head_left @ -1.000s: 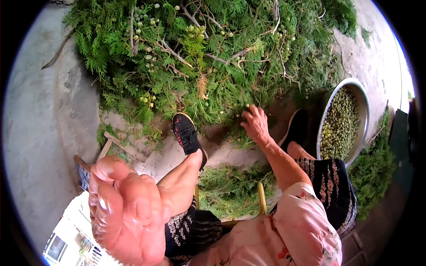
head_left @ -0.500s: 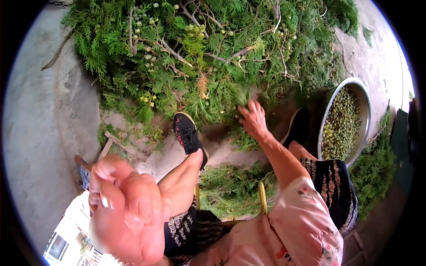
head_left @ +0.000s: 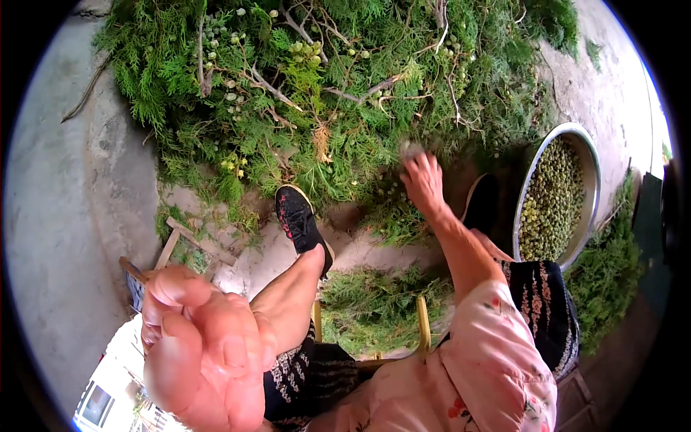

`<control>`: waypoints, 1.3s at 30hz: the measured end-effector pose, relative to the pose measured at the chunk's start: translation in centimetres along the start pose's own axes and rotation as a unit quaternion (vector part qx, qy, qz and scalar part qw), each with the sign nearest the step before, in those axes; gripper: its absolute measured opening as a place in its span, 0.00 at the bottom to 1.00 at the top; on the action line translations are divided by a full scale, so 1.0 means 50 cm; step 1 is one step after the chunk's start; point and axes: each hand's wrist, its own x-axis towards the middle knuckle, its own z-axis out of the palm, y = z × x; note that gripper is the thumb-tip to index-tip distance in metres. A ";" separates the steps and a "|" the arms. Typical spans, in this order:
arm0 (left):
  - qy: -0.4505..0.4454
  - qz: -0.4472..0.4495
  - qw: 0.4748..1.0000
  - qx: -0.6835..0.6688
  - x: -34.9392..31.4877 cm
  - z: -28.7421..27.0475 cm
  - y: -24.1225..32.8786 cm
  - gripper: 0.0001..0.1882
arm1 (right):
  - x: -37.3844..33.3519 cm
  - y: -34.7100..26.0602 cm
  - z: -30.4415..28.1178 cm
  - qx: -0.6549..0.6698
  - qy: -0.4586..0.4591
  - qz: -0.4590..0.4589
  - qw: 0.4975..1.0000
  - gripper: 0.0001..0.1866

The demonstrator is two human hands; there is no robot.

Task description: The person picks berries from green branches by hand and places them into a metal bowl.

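Pile of green branches [head_left: 324, 101]: spread left of the basin [head_left: 592, 176] and past its far rim, long axis seen running crosswise. Near edge of the pile is reached by the right hand [head_left: 425, 183], placed left of the basin; foliage lies straight ahead of its fingers. Those fingers are bent forward, tips blurred; whether anything is pinched cannot be told. Left hand [head_left: 209, 345] is raised in the foreground, far left of the basin, fingers curled in, any contents hidden; pile and basin are both nearer the right. Basin is heaped with small green cones [head_left: 553, 205]. Loose greenery [head_left: 371, 306] is strewn on the basin's near left side.
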 end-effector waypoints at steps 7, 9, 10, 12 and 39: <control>0.009 0.005 1.000 -0.013 -0.002 -0.011 -0.009 0.11 | -0.042 0.009 -0.019 0.082 0.078 -0.022 0.993 0.12; 0.024 0.007 1.000 -0.011 -0.003 -0.009 -0.011 0.11 | 0.048 0.004 -0.032 0.078 0.100 0.037 0.991 0.16; 0.014 0.002 1.000 -0.010 0.000 -0.006 -0.011 0.11 | 0.080 0.008 -0.043 0.053 0.075 0.107 0.990 0.22; 0.004 -0.002 1.000 -0.007 0.003 0.002 -0.011 0.11 | 0.107 0.043 -0.019 0.022 0.045 0.138 0.989 0.26; -0.010 -0.003 1.000 0.011 0.003 0.000 -0.010 0.10 | 0.130 -0.206 -0.019 -0.007 -0.116 0.022 0.993 0.29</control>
